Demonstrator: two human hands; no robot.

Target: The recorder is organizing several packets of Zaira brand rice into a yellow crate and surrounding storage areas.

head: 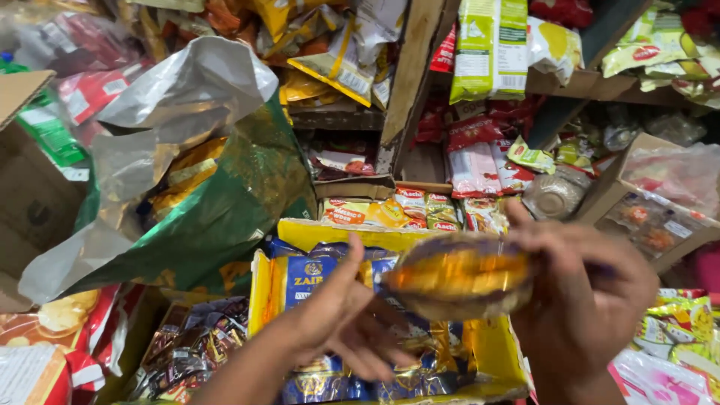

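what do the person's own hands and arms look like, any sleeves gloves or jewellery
Both are bare. The left hand has no glove, and its forearm shows no sleeve up to the picture's lower edge. The right hand is also ungloved, with a bare wrist. No ring, watch or bracelet can be made out, though both hands are blurred by motion.

Packet, centre right of the frame: glossy orange-gold plastic film, blurred, pinched by the bare right hand; bare left hand open just beside it. Big sack, left of centre: green printed film outside, silvery foil lining, crinkled and shiny. Blue packs, lower centre: glossy film in a yellow carton of smooth card. Box, left edge: matt brown cardboard. Shelf, upper centre: rough bare wood. Clear bags, right edge: thin transparent plastic.
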